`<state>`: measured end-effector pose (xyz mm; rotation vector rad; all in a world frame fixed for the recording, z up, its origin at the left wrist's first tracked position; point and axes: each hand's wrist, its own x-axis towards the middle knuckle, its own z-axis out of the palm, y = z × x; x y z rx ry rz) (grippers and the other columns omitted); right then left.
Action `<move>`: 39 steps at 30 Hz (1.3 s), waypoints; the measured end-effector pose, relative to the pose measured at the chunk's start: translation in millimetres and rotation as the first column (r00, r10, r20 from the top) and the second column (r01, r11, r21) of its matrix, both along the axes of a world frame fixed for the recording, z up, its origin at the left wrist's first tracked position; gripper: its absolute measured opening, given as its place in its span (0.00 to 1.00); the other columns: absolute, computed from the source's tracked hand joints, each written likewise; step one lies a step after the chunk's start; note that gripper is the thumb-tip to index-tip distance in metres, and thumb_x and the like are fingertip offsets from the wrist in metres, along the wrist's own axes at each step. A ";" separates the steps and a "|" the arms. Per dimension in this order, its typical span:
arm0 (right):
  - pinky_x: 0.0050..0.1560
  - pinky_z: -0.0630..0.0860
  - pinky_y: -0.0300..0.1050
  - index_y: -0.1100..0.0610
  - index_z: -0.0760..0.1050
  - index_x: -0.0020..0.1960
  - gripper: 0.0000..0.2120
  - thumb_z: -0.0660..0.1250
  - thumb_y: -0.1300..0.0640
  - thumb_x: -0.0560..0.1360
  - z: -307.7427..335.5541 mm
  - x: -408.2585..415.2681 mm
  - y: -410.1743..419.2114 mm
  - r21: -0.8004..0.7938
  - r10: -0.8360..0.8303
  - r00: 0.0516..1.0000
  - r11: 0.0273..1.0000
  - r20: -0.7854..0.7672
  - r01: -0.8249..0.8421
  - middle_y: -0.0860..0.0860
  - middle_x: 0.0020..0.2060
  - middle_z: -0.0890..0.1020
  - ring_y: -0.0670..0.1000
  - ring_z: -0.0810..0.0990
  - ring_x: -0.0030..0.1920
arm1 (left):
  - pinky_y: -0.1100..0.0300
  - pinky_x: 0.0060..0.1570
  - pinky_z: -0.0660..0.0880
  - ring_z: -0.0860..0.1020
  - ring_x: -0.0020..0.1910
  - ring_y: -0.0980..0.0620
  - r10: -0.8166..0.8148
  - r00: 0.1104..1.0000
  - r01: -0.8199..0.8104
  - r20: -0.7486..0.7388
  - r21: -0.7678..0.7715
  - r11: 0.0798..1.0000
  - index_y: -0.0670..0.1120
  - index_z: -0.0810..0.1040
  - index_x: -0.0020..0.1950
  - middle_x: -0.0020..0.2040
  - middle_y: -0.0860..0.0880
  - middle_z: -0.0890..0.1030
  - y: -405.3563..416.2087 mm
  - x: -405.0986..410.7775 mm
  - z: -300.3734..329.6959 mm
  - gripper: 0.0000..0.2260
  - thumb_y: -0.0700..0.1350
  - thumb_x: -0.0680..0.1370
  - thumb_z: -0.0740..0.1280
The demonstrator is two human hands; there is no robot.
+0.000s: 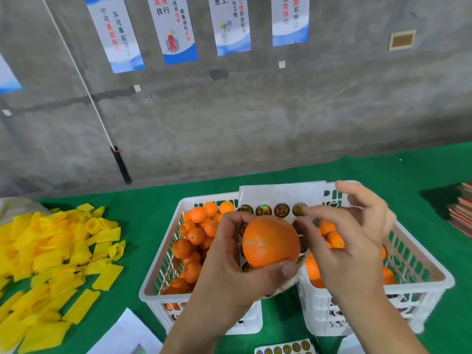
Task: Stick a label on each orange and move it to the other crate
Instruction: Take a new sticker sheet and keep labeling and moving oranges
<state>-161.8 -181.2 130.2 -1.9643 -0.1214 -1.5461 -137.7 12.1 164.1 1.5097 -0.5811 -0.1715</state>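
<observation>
Setting: a table covered in green cloth point(158, 213) stands against a grey concrete wall hung with blue and white posters point(176, 29).
Left hand: the left hand point(229, 267) grips a large orange point(270, 241), fingers curled over its far side and thumb pressed against its near underside. The same hand also seems to hold a white sticker sheet point(281, 198) that stands up behind the fruit.
Orange: held in the air above the gap between the two crates, stem scar turned toward the camera. I cannot tell whether a label is on it.
Right hand: the right hand point(350, 233) reaches toward the top row of the sheet. Its thumb and forefinger are pinched together at a round dark label point(299, 209); the other fingers are spread and raised.
Sticker sheet: round dark labels with gold print sit in rows; the upper part is bare white backing.
Left crate: a white slotted plastic crate point(163, 254) holds a heap of oranges.
Right crate: a second white crate point(419, 267) stands just beside the first and holds a few oranges, mostly hidden behind the hands.
Left of the crates: a loose pile of yellow foam net sleeves point(56, 256).
Near edge: another sheet of round labels point(284, 348) lies flat, with white papers point(127, 335) beside it.
Far right: a stack of reddish flat items point(462, 208), partly cut off.
</observation>
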 end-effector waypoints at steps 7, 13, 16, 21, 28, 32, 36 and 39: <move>0.65 0.60 0.32 0.44 0.79 0.63 0.15 0.75 0.49 0.77 8.5 -4.1 -4.4 0.003 0.004 0.995 1.000 -0.102 -0.004 0.48 0.61 0.71 0.54 0.68 0.61 | 0.55 0.43 0.83 0.85 0.57 0.47 0.032 0.999 -0.032 0.011 0.031 0.999 0.59 0.73 0.63 0.60 0.58 0.81 -2.7 -2.0 -1.8 0.37 0.63 0.60 0.86; 0.62 0.61 0.30 0.48 0.83 0.58 0.11 0.74 0.49 0.76 5.2 -1.0 -7.0 -0.016 -0.016 0.976 1.000 -0.219 0.013 0.48 0.57 0.74 0.51 0.66 0.61 | 0.52 0.45 0.85 0.84 0.58 0.47 0.013 0.998 -0.017 0.056 0.070 0.997 0.58 0.72 0.66 0.61 0.60 0.80 -6.6 -1.4 -2.6 0.39 0.62 0.61 0.86; 0.61 0.62 0.32 0.51 0.84 0.51 0.05 0.76 0.54 0.76 3.9 -4.8 -8.9 -0.041 -0.067 0.981 0.997 -0.182 0.060 0.49 0.53 0.76 0.53 0.69 0.58 | 0.57 0.44 0.83 0.84 0.56 0.52 0.056 0.997 -0.062 0.058 0.098 0.993 0.62 0.72 0.64 0.59 0.63 0.79 -9.5 -1.6 -1.9 0.39 0.67 0.59 0.84; 0.47 0.75 0.32 0.44 0.82 0.46 0.04 0.74 0.53 0.76 24.7 -23.7 -11.3 0.367 0.252 0.960 0.910 -0.123 -0.192 0.45 0.42 0.84 0.45 0.81 0.44 | 0.66 0.42 0.81 0.81 0.53 0.65 0.194 0.963 -0.226 0.188 0.164 0.960 0.69 0.69 0.58 0.56 0.71 0.76 -12.5 3.0 -2.0 0.33 0.66 0.61 0.84; 0.35 0.74 0.30 0.41 0.85 0.45 0.05 0.78 0.47 0.69 42.9 -32.5 17.1 0.465 0.589 0.769 0.769 -0.249 -0.439 0.47 0.36 0.85 0.45 0.80 0.34 | 0.69 0.48 0.78 0.78 0.57 0.62 0.269 0.846 -0.405 0.460 0.227 0.886 0.66 0.68 0.61 0.59 0.67 0.75 -15.9 5.3 -8.6 0.31 0.68 0.64 0.78; 0.29 0.69 0.31 0.40 0.84 0.44 0.06 0.74 0.42 0.67 41.2 -28.5 22.1 0.441 0.548 0.779 0.806 -0.303 -0.395 0.49 0.30 0.81 0.55 0.74 0.31 | 0.65 0.49 0.77 0.78 0.57 0.58 0.274 0.787 -0.469 0.552 0.249 0.847 0.63 0.68 0.63 0.58 0.63 0.76 -17.2 7.0 -12.3 0.30 0.64 0.67 0.79; 0.30 0.67 0.29 0.41 0.83 0.44 0.05 0.73 0.43 0.70 40.1 -25.2 24.3 0.362 0.495 0.785 0.856 -0.373 -0.368 0.41 0.33 0.81 0.48 0.74 0.31 | 0.58 0.50 0.78 0.77 0.56 0.57 0.246 0.724 -0.522 0.645 0.279 0.806 0.60 0.71 0.65 0.58 0.63 0.73 -19.6 7.2 -14.4 0.29 0.64 0.67 0.74; 0.36 0.67 0.26 0.42 0.82 0.42 0.05 0.76 0.45 0.74 37.1 -21.3 25.3 0.242 0.376 0.822 0.924 -0.428 -0.296 0.37 0.39 0.81 0.38 0.77 0.37 | 0.54 0.52 0.79 0.77 0.56 0.57 0.229 0.706 -0.536 0.670 0.295 0.791 0.59 0.72 0.66 0.58 0.62 0.74 -22.1 7.5 -16.9 0.29 0.58 0.68 0.78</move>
